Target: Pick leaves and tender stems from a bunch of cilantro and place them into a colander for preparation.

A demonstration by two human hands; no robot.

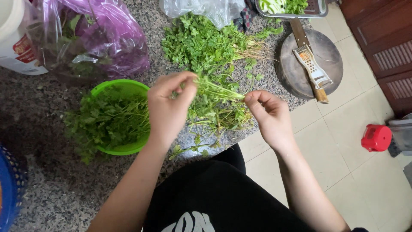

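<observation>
Left hand (pixel 168 107): fingers pinched on the leafy end of a coriander sprig (pixel 213 89), above the counter's near edge.
Right hand (pixel 268 114): fingertips closed on its stem end.
Green bowl (pixel 124 148): left, holding picked leaves.

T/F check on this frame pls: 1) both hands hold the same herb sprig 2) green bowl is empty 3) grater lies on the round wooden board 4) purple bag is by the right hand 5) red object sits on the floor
1) True: the left hand and right hand each pinch one end of the herb sprig.
2) False: the green bowl is full of leafy herbs.
3) True: the grater lies on the round wooden board.
4) False: the purple bag sits beyond the left hand, above the bowl.
5) True: the red object sits on the tile floor.
</observation>
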